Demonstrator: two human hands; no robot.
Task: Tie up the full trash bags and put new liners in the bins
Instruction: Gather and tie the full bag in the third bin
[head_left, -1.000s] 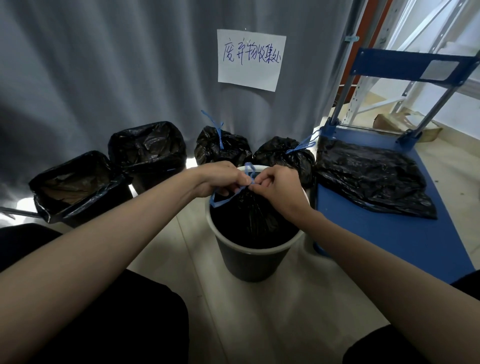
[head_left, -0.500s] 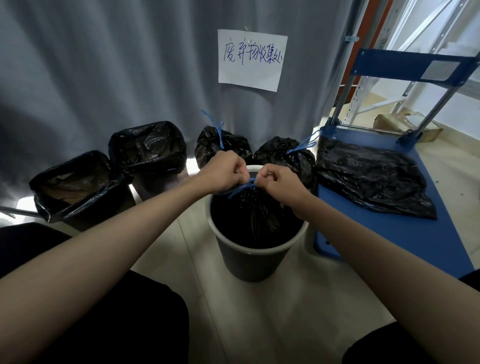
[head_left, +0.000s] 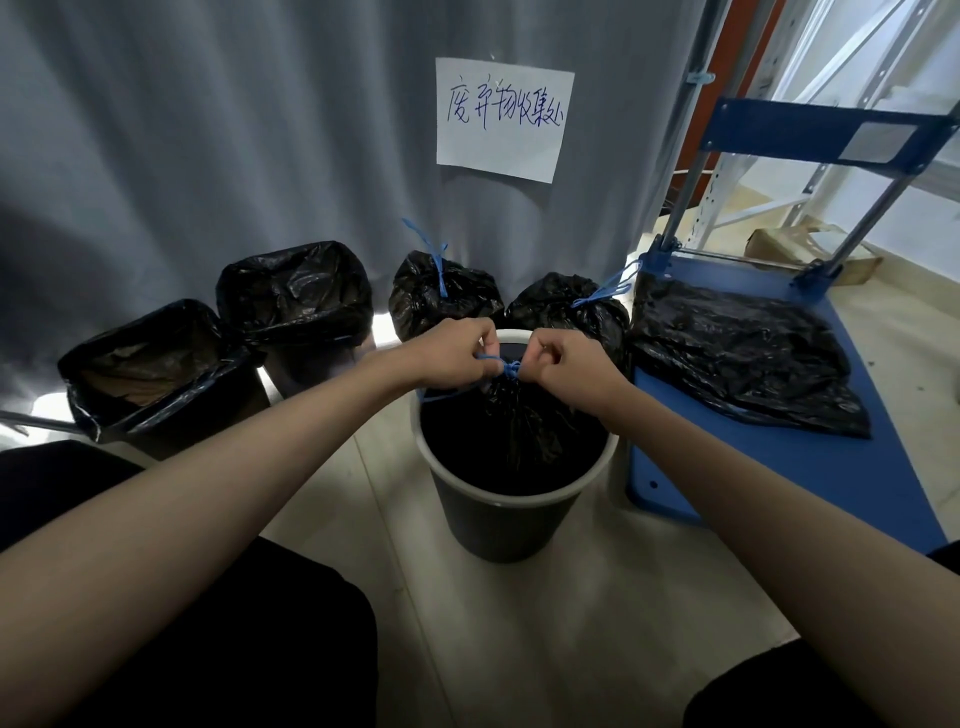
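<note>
A dark bin with a white rim (head_left: 519, 499) stands on the floor in front of me. Inside it sits a black trash bag (head_left: 524, 421) gathered at the top by a blue drawstring (head_left: 506, 368). My left hand (head_left: 452, 353) grips one end of the drawstring and my right hand (head_left: 566, 364) grips the other, with a small knot between them above the bin's far rim. Two tied black bags (head_left: 447, 296) (head_left: 563, 312) with blue ties stand behind the bin. Two lined bins (head_left: 296, 301) (head_left: 150, 364) stand at the left.
A blue hand cart (head_left: 810, 467) at the right carries flat black liners (head_left: 737, 353). A grey curtain (head_left: 208, 130) with a handwritten paper sign (head_left: 504, 119) hangs behind. My dark trouser legs fill the lower corners. Metal shelving and a cardboard box (head_left: 810, 249) stand beyond the cart.
My hands have drawn slightly apart, pulling the blue drawstring tight into a small knot on top of the gathered bag. The loose loop seen a second ago is gone.
</note>
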